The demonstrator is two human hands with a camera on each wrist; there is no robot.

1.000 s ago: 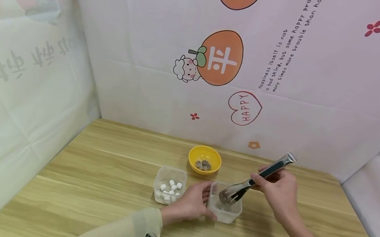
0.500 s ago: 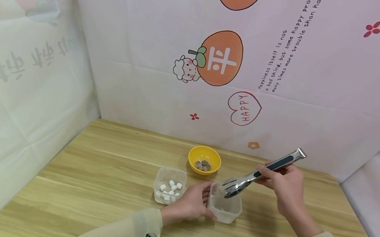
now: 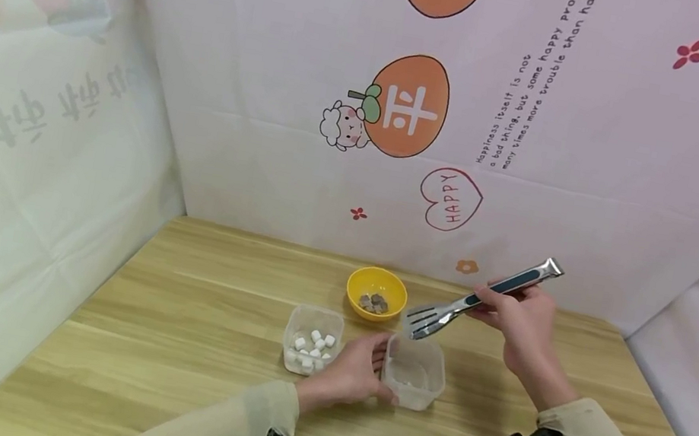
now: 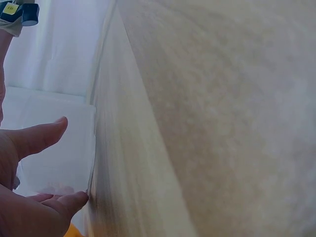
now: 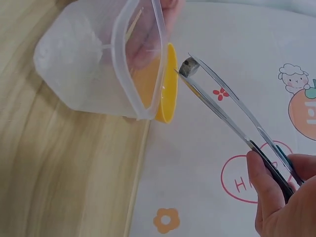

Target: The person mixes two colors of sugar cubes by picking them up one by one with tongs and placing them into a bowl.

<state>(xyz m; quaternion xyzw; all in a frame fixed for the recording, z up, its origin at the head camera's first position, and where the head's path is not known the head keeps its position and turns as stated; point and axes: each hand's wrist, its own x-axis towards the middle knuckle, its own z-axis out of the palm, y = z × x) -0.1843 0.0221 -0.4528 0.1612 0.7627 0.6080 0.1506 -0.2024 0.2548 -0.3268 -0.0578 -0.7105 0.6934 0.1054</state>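
My right hand grips metal tongs with dark handle inserts, their head raised over the far rim of a clear plastic container. In the right wrist view, a small grey-brown cube is pinched between the tong tips. My left hand holds that container at its left side, thumb by the near corner and fingers along the wall. Just behind stands a yellow bowl with several similar grey-brown cubes in it.
A second clear container with several white cubes stands left of my left hand. All of it rests on a wood-grain table. A printed cloth backdrop rises along the table's back edge.
The tongs have come up out of the clear container and shifted back toward the yellow bowl, with the cube in their tips now. My left hand and the containers have stayed put.
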